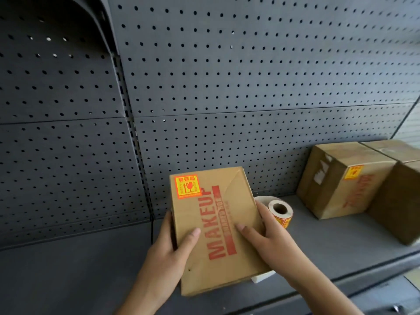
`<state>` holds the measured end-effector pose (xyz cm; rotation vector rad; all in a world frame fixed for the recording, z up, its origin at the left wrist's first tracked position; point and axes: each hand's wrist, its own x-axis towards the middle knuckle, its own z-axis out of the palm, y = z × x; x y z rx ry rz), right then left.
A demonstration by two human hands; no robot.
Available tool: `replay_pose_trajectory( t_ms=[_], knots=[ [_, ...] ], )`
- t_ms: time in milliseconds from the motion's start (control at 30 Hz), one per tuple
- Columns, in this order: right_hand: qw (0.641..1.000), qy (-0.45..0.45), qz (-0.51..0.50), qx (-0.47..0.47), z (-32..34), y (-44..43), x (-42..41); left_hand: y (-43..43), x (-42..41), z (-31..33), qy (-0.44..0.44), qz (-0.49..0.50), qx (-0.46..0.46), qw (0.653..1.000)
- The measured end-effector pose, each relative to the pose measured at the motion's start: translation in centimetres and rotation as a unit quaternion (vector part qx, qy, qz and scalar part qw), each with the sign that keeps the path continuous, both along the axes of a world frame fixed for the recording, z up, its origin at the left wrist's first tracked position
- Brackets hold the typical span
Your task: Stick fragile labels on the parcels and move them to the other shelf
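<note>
A flat brown cardboard parcel [229,214] printed "MAKEUP" in red is held over the grey shelf [329,242]. An orange-and-yellow fragile label [186,186] sits on its far left corner. My left hand [168,248] grips the parcel's left edge, thumb on top. My right hand [268,235] holds the right edge, thumb across the top face. Just behind my right hand a roll of fragile labels [280,211] lies on the shelf. At the right stands a second brown parcel [336,180] with a fragile label [353,172] on its side.
A third brown box [397,205] stands at the far right, touching the second parcel. A dark perforated back panel [227,76] rises behind the shelf. A white object [263,276] pokes out from under the held parcel. The left shelf section [68,269] carries nothing in view.
</note>
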<state>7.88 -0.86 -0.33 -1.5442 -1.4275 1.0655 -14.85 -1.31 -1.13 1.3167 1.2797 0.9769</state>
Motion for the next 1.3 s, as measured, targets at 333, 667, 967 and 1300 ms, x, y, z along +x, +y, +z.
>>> replay_pose_trajectory(
  t_ms=[333, 667, 967, 1300],
  knots=[
    [0.989, 0.015, -0.114, 0.093, 1.7, -4.7, 4.6, 0.5, 5.7, 2.2, -0.038, -0.098, 0.070, 0.992],
    [0.961, -0.005, -0.251, 0.113, 1.2, -12.2, 11.8, -1.2, 15.0, 1.8, -0.062, -0.229, 0.086, 0.968],
    [0.934, -0.012, -0.338, 0.111, 1.1, -18.7, 19.9, -4.5, 25.3, 2.1, -0.060, -0.299, 0.070, 0.950],
    [0.922, -0.058, -0.364, 0.118, 1.3, -24.3, 29.2, -8.9, 35.3, 2.2, -0.063, -0.328, 0.092, 0.938]
  ],
)
